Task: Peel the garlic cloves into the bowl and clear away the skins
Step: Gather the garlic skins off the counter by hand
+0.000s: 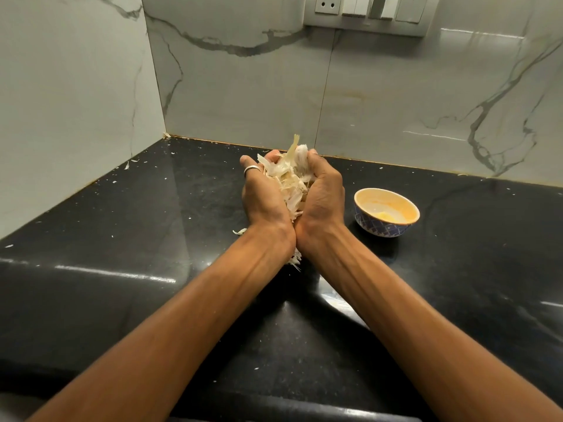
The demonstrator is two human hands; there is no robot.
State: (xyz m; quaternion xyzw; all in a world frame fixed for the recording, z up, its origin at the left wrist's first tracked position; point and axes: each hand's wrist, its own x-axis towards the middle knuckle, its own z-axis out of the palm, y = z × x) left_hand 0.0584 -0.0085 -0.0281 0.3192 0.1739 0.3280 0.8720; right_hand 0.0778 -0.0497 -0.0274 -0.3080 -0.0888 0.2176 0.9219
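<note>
One glossy black speckled countertop lies nearest. Above it, the left hand, wearing one silver ring, and the right hand cup together, fingers curled around one heap of papery, flaky garlic skins. Just right stands one small round bowl, blue-patterned outside and yellowish inside, its contents blurred. Behind are grey-veined marble wall tiles and one switch panel.

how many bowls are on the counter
1. The bowl stands on the black counter, just right of the right hand. That hand and the left hand together cup the garlic skins and may hide a little counter beneath.
</note>
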